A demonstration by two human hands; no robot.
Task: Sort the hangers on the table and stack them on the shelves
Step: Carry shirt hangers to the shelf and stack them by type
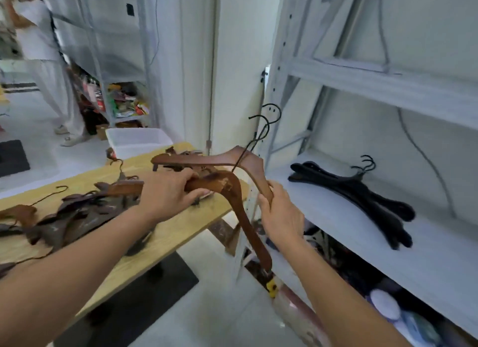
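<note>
Two shelving bays dominate the scene: the white metal shelf [388,246] stands just right of the hands, and on its board, well beyond the right hand, a small stack of black hangers [362,199] lies nested with hooks pointing away. Left of and beneath the hands runs the wooden table [165,233], its near end hanging past its support. Spread over it, left of the left hand, lies a tangled heap of dark brown hangers [77,212], arms and hooks crossed. Behind the table sits a white plastic bin [137,142].

Between table and shelf, the left hand [168,191] is closed around one arm of a worn brown wooden hanger [232,196], whose other arm slopes down toward the floor. The right hand [279,212] is clenched on the lower arm of a second brown wooden hanger [232,160], which rides just above the first. Their black wire hooks [266,121] rise close together above the hands.

The likely trouble is those hooks snagging each other, or catching the shelf upright just beside them, as the pair swings over. Held by one arm each, the hangers could twist loose and drop to the floor. Setting brown ones on the black stack would undo the sorting.
</note>
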